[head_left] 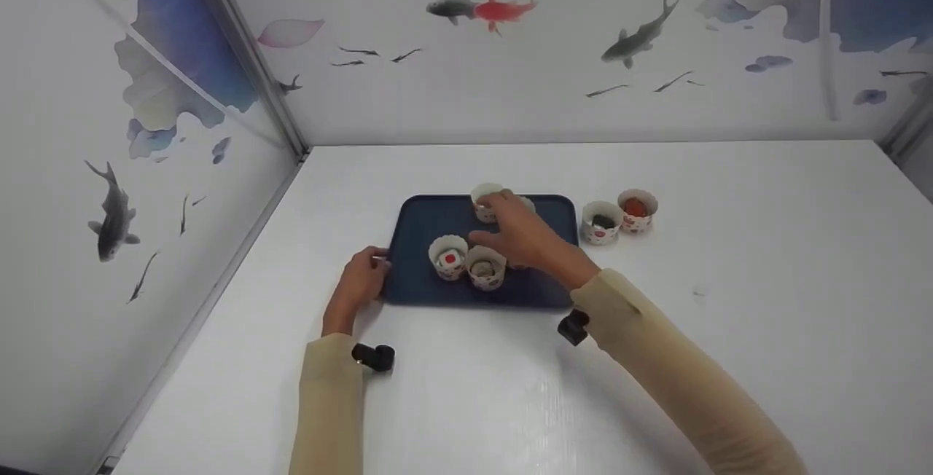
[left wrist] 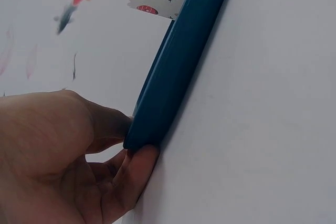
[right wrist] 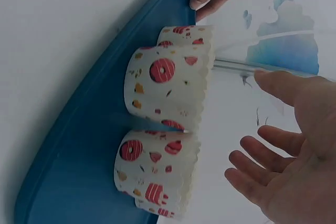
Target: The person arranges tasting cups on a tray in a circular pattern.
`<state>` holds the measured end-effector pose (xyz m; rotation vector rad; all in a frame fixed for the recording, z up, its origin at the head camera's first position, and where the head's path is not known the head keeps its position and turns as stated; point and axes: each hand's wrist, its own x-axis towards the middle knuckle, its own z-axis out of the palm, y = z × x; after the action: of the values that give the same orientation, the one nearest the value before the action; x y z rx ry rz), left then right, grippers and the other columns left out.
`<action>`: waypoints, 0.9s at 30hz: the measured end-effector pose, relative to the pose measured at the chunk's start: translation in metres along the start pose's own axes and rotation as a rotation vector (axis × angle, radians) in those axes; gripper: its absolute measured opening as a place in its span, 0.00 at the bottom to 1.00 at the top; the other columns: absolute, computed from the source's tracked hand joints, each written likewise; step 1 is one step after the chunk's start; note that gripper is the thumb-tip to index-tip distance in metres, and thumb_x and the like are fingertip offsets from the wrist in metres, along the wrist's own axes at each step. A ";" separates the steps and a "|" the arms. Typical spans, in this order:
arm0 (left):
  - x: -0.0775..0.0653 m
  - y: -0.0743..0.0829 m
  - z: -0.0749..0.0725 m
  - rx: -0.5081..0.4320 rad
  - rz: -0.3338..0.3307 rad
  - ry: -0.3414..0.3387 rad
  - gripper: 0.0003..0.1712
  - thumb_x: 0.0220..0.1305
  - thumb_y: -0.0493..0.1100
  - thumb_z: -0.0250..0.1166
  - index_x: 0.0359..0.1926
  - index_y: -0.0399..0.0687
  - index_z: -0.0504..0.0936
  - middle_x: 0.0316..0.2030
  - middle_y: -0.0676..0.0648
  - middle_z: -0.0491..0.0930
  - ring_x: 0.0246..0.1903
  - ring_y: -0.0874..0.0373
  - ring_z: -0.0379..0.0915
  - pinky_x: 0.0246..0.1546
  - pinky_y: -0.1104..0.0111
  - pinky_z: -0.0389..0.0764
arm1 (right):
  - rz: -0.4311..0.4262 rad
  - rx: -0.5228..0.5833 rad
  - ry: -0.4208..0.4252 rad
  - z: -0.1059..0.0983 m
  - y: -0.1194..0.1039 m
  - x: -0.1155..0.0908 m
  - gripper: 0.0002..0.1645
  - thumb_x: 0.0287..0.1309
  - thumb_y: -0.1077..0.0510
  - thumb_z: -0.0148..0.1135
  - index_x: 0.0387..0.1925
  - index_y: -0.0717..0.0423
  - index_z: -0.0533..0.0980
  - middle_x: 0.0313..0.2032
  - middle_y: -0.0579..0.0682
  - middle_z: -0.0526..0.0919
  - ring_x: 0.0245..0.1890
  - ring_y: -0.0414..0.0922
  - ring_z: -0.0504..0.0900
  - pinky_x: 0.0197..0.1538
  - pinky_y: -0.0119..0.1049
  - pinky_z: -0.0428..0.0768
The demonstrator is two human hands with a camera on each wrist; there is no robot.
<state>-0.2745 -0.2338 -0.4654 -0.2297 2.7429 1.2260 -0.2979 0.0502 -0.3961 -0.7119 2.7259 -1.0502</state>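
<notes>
Head view, left to right: we see the left hand (head_left: 359, 280) pinching the left edge of the blue tray (head_left: 415, 224); patterned cups (head_left: 487, 283) standing on the tray; the right hand (head_left: 516, 231) above them, grip wide; two filled cups (head_left: 600, 237) right of the tray.

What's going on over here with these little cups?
A person's left hand grips the left edge of a blue tray. The right hand, fingers spread and holding nothing, is over the small patterned cups standing on it. Two more cups stand on the white table, just right of the tray.
</notes>
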 end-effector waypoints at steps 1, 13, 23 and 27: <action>0.000 0.000 0.000 0.000 -0.001 0.002 0.23 0.77 0.40 0.49 0.69 0.37 0.69 0.57 0.34 0.78 0.52 0.45 0.79 0.46 0.61 0.81 | 0.000 0.008 0.024 -0.003 0.003 -0.001 0.37 0.69 0.50 0.61 0.72 0.61 0.62 0.68 0.61 0.65 0.65 0.55 0.73 0.65 0.51 0.74; -0.001 0.001 0.000 0.014 -0.008 -0.002 0.24 0.78 0.40 0.47 0.69 0.37 0.68 0.58 0.34 0.77 0.55 0.45 0.76 0.56 0.55 0.76 | -0.064 -0.021 0.284 -0.026 0.038 -0.027 0.32 0.66 0.54 0.65 0.66 0.63 0.69 0.62 0.63 0.70 0.63 0.58 0.72 0.65 0.54 0.73; 0.001 -0.001 0.001 0.015 -0.012 0.005 0.23 0.78 0.40 0.47 0.69 0.38 0.69 0.56 0.34 0.77 0.53 0.46 0.77 0.54 0.55 0.77 | -0.001 -0.082 0.392 -0.049 0.083 -0.053 0.36 0.63 0.57 0.68 0.68 0.63 0.65 0.63 0.65 0.68 0.62 0.60 0.74 0.65 0.55 0.74; 0.001 0.002 0.000 0.009 -0.020 -0.003 0.23 0.78 0.40 0.48 0.69 0.38 0.69 0.56 0.35 0.77 0.52 0.46 0.77 0.54 0.56 0.77 | 0.042 -0.093 0.386 -0.061 0.102 -0.058 0.40 0.60 0.60 0.69 0.70 0.65 0.62 0.65 0.67 0.65 0.61 0.62 0.70 0.65 0.58 0.70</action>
<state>-0.2756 -0.2331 -0.4643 -0.2532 2.7357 1.2082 -0.3030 0.1798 -0.4202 -0.5044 3.1160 -1.1627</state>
